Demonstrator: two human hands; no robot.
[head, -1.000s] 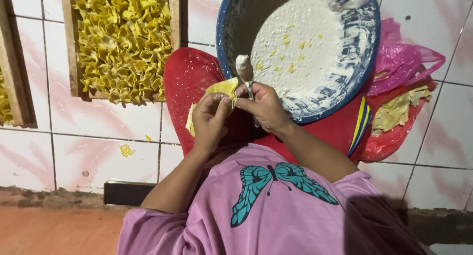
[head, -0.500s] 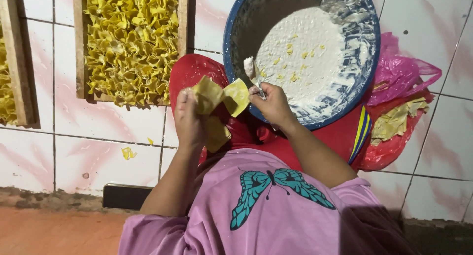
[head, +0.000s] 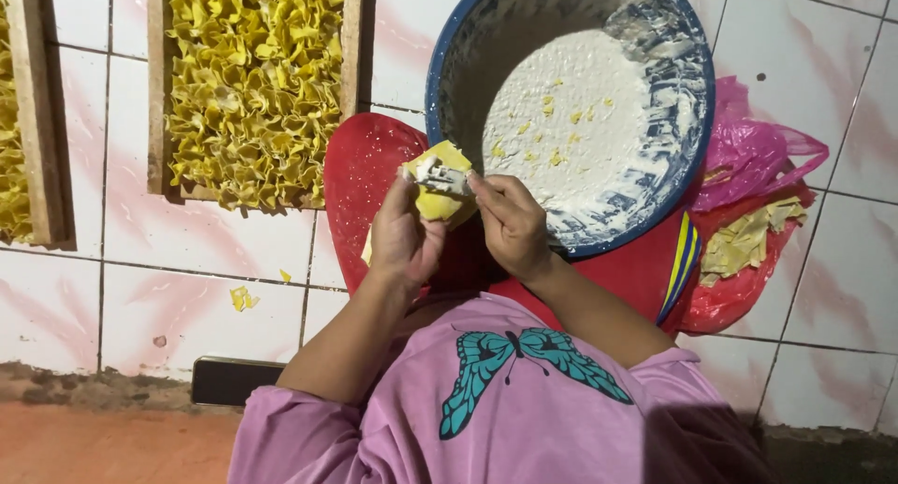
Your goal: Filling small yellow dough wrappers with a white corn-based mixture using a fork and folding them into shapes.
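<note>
Holding a yellow wrapper (head: pixel 438 189) up between both hands, the person is working just over the near rim of the bowl (head: pixel 694 157). The left hand (head: pixel 404 239) is cupping the wrapper from below and behind, fingers closed on it. The right hand (head: pixel 510 224) is pinching a small pale spatula (head: pixel 441 175), whose blade is lying across the wrapper's upper face with a dab of white filling on it. The spatula's long axis is running roughly left to right, handle end hidden in the right fingers, tip pointing toward the left hand. Both hands are touching the wrapper or the tool on it, so neither is clearly nearer; the wrapper is sitting between them, slightly to the left hand's side.

The bowl, blue outside and smeared white inside, is holding a mass of white filling (head: pixel 580 129) flecked with yellow bits, and is lying just right of and beyond the hands. It is resting on a red stool (head: pixel 369 180). A wooden tray (head: pixel 253 91) packed with folded yellow pieces is lying to the left on the tiled floor (head: pixel 187 288), with a second tray (head: pixel 28 110) at the far left edge. A pink bag (head: pixel 748 152) and a red bag of spare wrappers (head: pixel 748 245) are lying to the right. A few yellow scraps (head: pixel 243 299) are lying on the tiles.
</note>
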